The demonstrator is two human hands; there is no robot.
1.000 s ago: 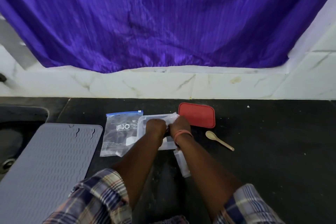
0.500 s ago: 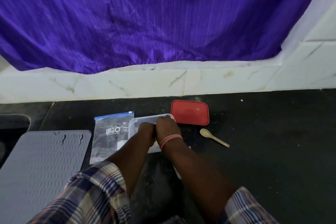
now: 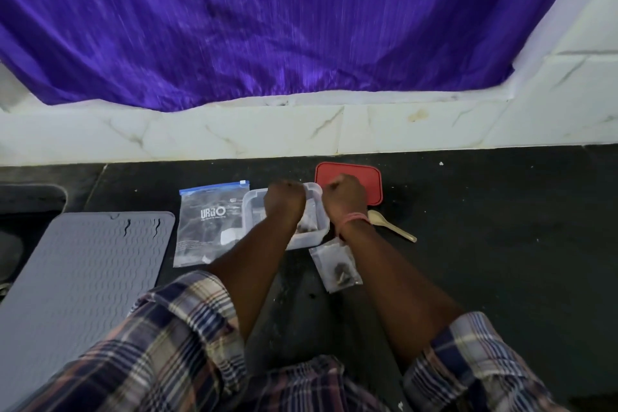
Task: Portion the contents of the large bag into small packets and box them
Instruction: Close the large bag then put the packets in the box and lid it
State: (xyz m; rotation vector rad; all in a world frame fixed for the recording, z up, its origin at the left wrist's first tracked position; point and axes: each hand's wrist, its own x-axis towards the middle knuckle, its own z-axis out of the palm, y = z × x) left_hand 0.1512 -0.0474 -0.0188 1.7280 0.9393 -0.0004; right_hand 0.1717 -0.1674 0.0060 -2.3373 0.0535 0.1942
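While both fists are hovering over the clear box, I am watching a small packet hanging between them, its dark contents sagging into the box's right half. My left hand is curling shut over the box's middle and my right hand is clenching above its right rim; each seems to be pinching the packet's top edge, though the fingertips are tucked under the knuckles and I cannot tell exactly how they are gripping. A pink band is circling the right wrist.

Another small packet is lying flat on the dark counter, just in front of the box and partly under my right forearm, with dark bits gathering at its near end. The large bag, blue-sealed and printed, is resting just left of the box, its lower corner slipping behind my left forearm. The red lid is lying behind my right hand, and a pale spoon is lying to the right of that wrist. A grey ribbed mat is covering the counter's left side.
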